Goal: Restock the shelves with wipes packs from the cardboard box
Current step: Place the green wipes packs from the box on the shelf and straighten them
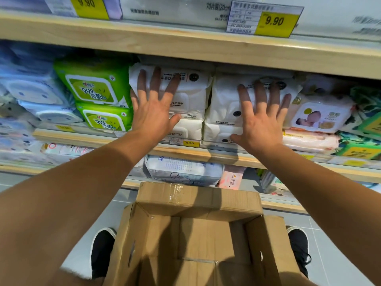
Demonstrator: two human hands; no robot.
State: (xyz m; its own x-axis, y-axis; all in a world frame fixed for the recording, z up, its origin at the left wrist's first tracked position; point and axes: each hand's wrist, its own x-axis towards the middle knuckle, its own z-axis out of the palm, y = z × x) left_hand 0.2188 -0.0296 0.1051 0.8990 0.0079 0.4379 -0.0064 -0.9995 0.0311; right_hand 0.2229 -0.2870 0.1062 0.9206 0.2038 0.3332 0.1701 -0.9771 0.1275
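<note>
Two stacks of white wipes packs stand side by side on the middle wooden shelf (206, 155). My left hand (153, 108) presses flat, fingers spread, on the left white pack (191, 93). My right hand (261, 120) lies flat with spread fingers on the right white pack (224, 104). Below my arms the cardboard box (198, 234) stands open on the floor; no packs show inside it.
Green wipes packs (92, 89) sit left of the white ones, blue packs (31, 89) further left, a baby-picture pack (321, 116) to the right. A shelf board with a 9.90 price tag (274, 21) hangs close above. Lower shelves hold more packs. My shoes flank the box.
</note>
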